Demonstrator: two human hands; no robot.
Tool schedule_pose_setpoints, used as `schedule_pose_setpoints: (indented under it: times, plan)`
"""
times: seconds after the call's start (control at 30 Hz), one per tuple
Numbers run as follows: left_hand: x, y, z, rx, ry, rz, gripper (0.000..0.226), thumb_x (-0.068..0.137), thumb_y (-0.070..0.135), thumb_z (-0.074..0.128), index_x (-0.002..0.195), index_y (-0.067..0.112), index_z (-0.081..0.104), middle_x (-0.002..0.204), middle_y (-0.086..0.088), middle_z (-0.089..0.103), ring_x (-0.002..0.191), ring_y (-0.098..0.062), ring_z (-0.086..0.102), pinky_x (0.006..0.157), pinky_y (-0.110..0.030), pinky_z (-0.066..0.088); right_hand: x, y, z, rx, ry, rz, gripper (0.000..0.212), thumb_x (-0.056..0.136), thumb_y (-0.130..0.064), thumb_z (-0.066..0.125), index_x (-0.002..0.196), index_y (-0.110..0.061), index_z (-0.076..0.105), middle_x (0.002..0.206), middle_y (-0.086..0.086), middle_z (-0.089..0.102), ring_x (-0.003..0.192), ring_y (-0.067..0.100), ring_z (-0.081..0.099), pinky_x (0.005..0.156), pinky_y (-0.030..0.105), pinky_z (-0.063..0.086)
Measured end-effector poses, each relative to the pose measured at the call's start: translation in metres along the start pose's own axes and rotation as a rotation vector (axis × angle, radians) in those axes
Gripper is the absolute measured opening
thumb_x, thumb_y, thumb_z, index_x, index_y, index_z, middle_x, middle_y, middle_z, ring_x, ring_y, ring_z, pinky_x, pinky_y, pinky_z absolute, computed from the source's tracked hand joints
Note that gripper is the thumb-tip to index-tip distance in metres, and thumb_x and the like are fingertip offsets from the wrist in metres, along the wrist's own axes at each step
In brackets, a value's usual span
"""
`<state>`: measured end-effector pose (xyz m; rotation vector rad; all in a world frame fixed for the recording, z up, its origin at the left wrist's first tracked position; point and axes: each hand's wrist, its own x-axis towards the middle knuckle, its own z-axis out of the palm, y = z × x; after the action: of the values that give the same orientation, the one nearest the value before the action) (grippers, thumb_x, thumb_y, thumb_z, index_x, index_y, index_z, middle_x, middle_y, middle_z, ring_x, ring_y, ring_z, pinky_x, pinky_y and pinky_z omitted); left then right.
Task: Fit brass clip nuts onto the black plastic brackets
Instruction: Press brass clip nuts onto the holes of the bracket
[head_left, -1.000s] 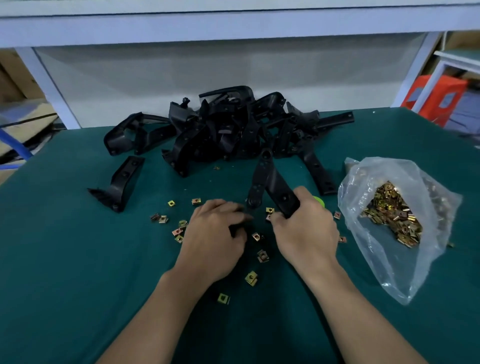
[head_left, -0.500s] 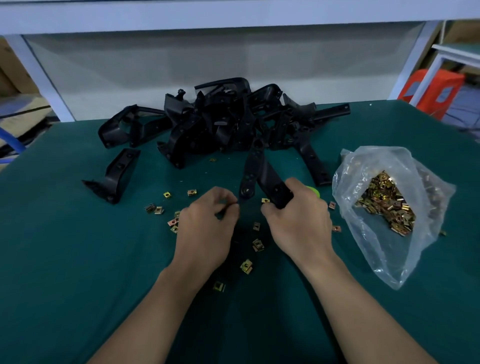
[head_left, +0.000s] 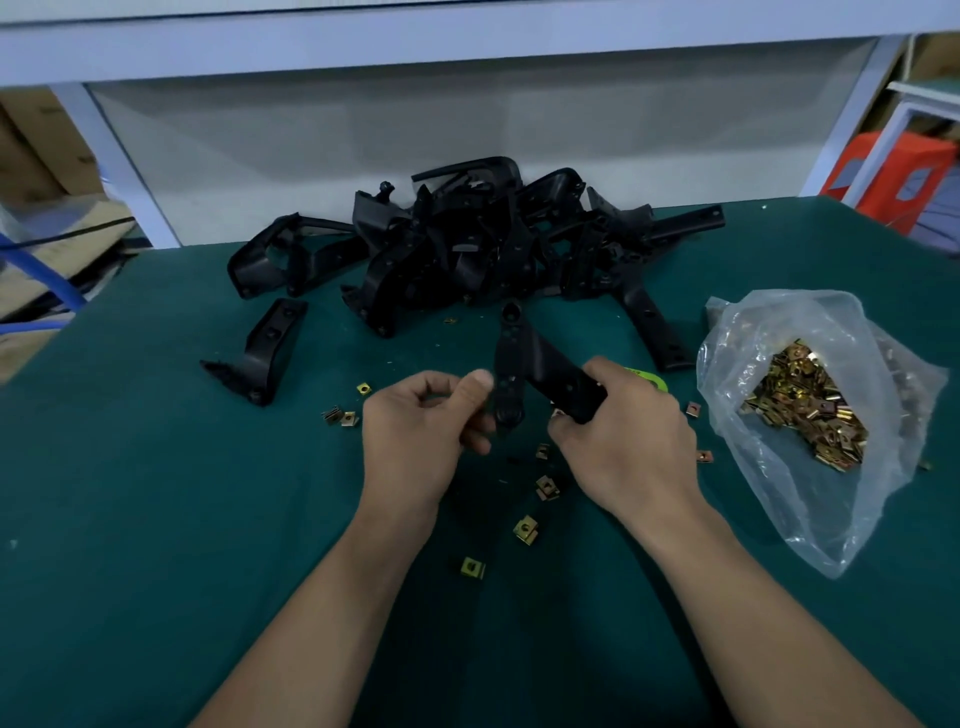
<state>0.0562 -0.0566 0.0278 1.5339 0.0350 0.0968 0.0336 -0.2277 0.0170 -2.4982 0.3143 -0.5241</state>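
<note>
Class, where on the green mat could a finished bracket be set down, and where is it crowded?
Free: near-left mat, in front of the lone bracket; far right, behind the nut bag. Crowded: bracket pile, loose nuts at centre.

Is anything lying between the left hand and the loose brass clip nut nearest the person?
Nothing visible does: that clip nut lies bare on the green mat, nearer the person than the left hand, which pinches the bracket.

Both forearms reach forward; left grip (head_left: 415, 435) pinches thumb against fingers, right grip (head_left: 629, 435) curls tightly closed.
</note>
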Motion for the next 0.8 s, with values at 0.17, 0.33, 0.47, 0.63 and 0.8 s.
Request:
schedule_pose_setpoints:
  times: [0.17, 0.33, 0.47, 0.63, 0.8]
  plan:
    - [0.0, 0.005, -0.0041, -0.182, -0.025, -0.088, 0.033, 0.095, 0.025, 0.071, 0.062, 0.02, 0.072, 0.067, -0.008, 0.071, 0.052, -0.012, 0.063, 0.045, -0.019, 0.043, 0.0013, 0.0013, -0.0025, -0.051, 0.009, -0.041, 0.02, 0.074, -0.032, 0.071, 0.084, -0.029, 0.054, 0.068, -0.011, 0.054, 0.076, 0.026, 0.055, 0.057, 0.034, 0.041]
    - [-0.0002, 0.0074, -0.0048, -0.173, 0.01, -0.112, 0.04, 0.097, 0.03, 0.069, 0.058, 0.022, 0.072, 0.067, -0.007, 0.073, 0.053, -0.012, 0.065, 0.046, -0.017, 0.043, -0.0002, 0.0001, -0.0021, -0.103, -0.021, -0.067, 0.021, 0.072, -0.03, 0.07, 0.084, -0.03, 0.053, 0.068, -0.011, 0.054, 0.07, 0.023, 0.053, 0.057, 0.033, 0.038]
    - [-0.0003, 0.0075, -0.0041, -0.171, 0.047, -0.098, 0.038, 0.095, 0.029, 0.071, 0.059, 0.019, 0.073, 0.066, -0.009, 0.073, 0.052, -0.013, 0.066, 0.045, -0.016, 0.044, -0.0015, -0.002, -0.0031, -0.124, -0.022, -0.08, 0.022, 0.069, -0.03, 0.071, 0.083, -0.029, 0.054, 0.063, -0.012, 0.051, 0.061, 0.018, 0.048, 0.052, 0.03, 0.027]
    - [0.0002, 0.0061, -0.0051, -0.154, 0.077, -0.097, 0.037, 0.095, 0.031, 0.071, 0.061, 0.018, 0.073, 0.067, -0.011, 0.074, 0.054, -0.015, 0.067, 0.048, -0.02, 0.048, -0.0035, -0.0032, -0.0026, -0.107, -0.061, -0.09, 0.021, 0.071, -0.03, 0.072, 0.081, -0.03, 0.054, 0.061, -0.011, 0.05, 0.061, 0.013, 0.05, 0.05, 0.027, 0.026]
    - [0.0002, 0.0045, -0.0033, -0.133, 0.14, -0.069, 0.043, 0.095, 0.029, 0.072, 0.052, 0.023, 0.07, 0.063, -0.006, 0.072, 0.051, -0.011, 0.064, 0.046, -0.017, 0.047, -0.004, -0.0056, -0.0027, -0.147, -0.078, -0.101, 0.021, 0.072, -0.031, 0.074, 0.087, -0.031, 0.058, 0.061, -0.012, 0.05, 0.062, 0.019, 0.05, 0.053, 0.03, 0.03]
